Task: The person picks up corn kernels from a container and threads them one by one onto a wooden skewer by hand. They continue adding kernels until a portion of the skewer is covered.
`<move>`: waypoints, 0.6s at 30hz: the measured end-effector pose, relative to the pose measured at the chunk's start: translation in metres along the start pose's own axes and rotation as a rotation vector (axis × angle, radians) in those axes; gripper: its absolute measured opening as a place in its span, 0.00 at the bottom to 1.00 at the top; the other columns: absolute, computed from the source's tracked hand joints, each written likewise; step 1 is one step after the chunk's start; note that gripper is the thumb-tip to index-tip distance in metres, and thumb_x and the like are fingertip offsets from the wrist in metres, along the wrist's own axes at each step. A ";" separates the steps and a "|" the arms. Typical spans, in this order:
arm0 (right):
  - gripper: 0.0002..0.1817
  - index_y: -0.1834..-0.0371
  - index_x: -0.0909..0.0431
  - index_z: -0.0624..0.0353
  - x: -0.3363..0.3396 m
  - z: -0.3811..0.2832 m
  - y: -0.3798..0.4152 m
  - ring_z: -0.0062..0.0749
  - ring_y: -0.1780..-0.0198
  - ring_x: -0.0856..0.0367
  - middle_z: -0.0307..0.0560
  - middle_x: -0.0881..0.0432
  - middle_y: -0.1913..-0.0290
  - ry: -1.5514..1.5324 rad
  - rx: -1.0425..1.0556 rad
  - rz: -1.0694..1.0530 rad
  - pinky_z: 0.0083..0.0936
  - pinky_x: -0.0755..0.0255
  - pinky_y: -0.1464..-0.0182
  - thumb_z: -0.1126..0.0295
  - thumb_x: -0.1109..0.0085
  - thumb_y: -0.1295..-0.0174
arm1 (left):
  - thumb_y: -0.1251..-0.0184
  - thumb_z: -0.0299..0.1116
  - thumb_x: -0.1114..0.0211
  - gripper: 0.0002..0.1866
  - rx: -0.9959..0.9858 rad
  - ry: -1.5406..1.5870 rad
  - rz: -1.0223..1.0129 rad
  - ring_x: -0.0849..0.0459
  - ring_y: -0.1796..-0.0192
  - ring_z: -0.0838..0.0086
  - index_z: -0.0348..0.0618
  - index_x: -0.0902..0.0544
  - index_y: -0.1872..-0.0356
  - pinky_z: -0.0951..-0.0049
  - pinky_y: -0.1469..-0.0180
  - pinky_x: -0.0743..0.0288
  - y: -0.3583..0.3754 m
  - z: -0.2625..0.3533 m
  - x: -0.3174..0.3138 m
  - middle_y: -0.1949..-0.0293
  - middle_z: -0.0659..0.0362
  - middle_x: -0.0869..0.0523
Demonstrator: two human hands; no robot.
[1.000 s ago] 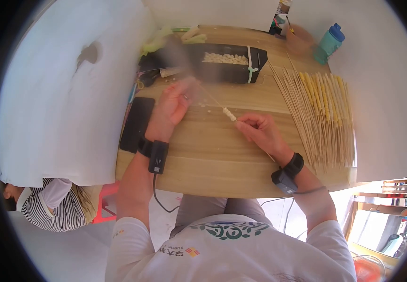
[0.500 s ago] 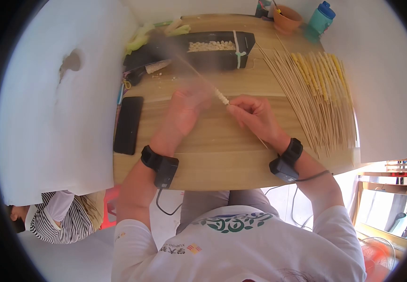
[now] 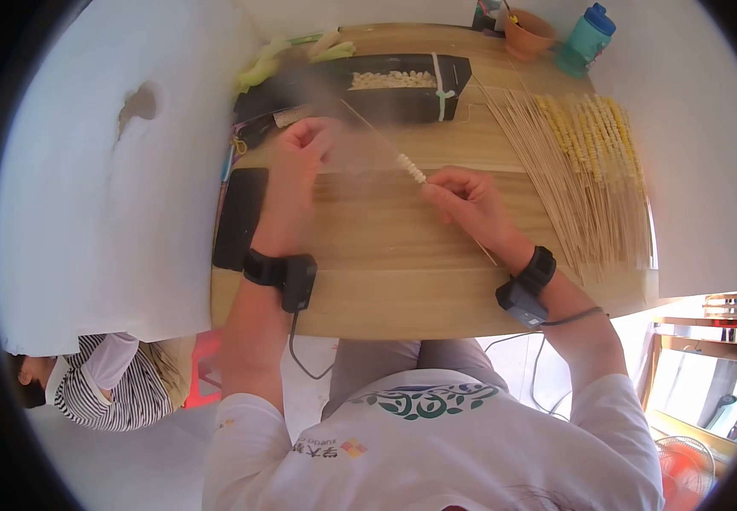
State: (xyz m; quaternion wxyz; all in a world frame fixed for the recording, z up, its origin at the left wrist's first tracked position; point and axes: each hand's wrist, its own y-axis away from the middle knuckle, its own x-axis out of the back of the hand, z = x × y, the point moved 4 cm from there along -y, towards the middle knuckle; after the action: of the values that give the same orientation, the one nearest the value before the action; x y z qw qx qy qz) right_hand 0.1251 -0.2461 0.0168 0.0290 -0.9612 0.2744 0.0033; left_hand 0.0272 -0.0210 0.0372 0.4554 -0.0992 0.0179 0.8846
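Observation:
My right hand (image 3: 464, 200) pinches a thin wooden skewer (image 3: 372, 129) near its lower part. Just beyond those fingertips, several pale kernels (image 3: 411, 168) are threaded in a row on the skewer, which slants up and left. My left hand (image 3: 307, 145) is apart from the row of kernels, near the skewer's far end and in front of a black box (image 3: 385, 104). Its fingers are curled together, and whatever they may hold is too small to see. Loose pale kernels (image 3: 394, 80) lie inside the box, which has a whitish tie (image 3: 441, 89) around it.
On the right lie many bare skewers (image 3: 547, 179) and several strung with yellow and white kernels (image 3: 594, 140). A dark phone (image 3: 240, 220) lies at left. Behind stand a clay pot (image 3: 527, 36) and blue bottle (image 3: 585, 43). Green husks (image 3: 258, 72) lie back left; a person (image 3: 113, 383) sits below left.
My left hand has moved up and left, away from the threaded kernels. My right hand keeps its pinch on the skewer, and the view has shifted slightly.

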 end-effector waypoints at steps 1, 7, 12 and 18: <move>0.08 0.64 0.21 0.63 0.001 0.001 0.000 0.08 0.76 0.34 0.28 0.27 0.76 0.008 -0.012 0.007 0.11 0.41 0.75 0.68 0.41 0.32 | 0.34 0.31 0.34 0.08 -0.016 -0.208 0.007 0.25 0.70 0.86 0.38 0.15 0.60 0.83 0.67 0.32 -0.006 0.002 0.013 0.70 0.65 0.17; 0.08 0.64 0.21 0.63 0.002 0.003 0.001 0.08 0.77 0.34 0.28 0.27 0.78 0.046 -0.017 -0.013 0.11 0.42 0.76 0.69 0.41 0.32 | 0.39 0.25 0.33 0.05 -0.085 -0.721 -0.256 0.28 0.71 0.87 0.39 0.15 0.63 0.84 0.67 0.33 -0.012 -0.008 0.027 0.72 0.68 0.20; 0.07 0.63 0.20 0.63 0.001 -0.002 0.002 0.07 0.77 0.34 0.28 0.27 0.78 0.052 -0.023 -0.024 0.11 0.43 0.76 0.69 0.40 0.32 | 0.42 0.24 0.33 0.05 -0.124 -0.959 -0.394 0.29 0.71 0.86 0.37 0.16 0.64 0.83 0.68 0.33 -0.006 -0.010 0.017 0.73 0.69 0.22; 0.07 0.63 0.19 0.63 0.001 -0.004 0.002 0.07 0.77 0.34 0.27 0.27 0.78 0.112 -0.035 -0.029 0.11 0.43 0.76 0.69 0.40 0.32 | 0.41 0.25 0.32 0.04 -0.287 -1.027 -0.369 0.30 0.72 0.85 0.37 0.17 0.67 0.81 0.69 0.33 -0.006 -0.008 0.016 0.74 0.67 0.22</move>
State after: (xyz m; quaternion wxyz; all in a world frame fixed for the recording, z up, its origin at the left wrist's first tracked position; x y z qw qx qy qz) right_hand 0.1250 -0.2486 0.0211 -0.0031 -0.9641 0.2614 -0.0462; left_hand 0.0246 -0.0055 0.0272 0.5347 0.2816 -0.3443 0.7185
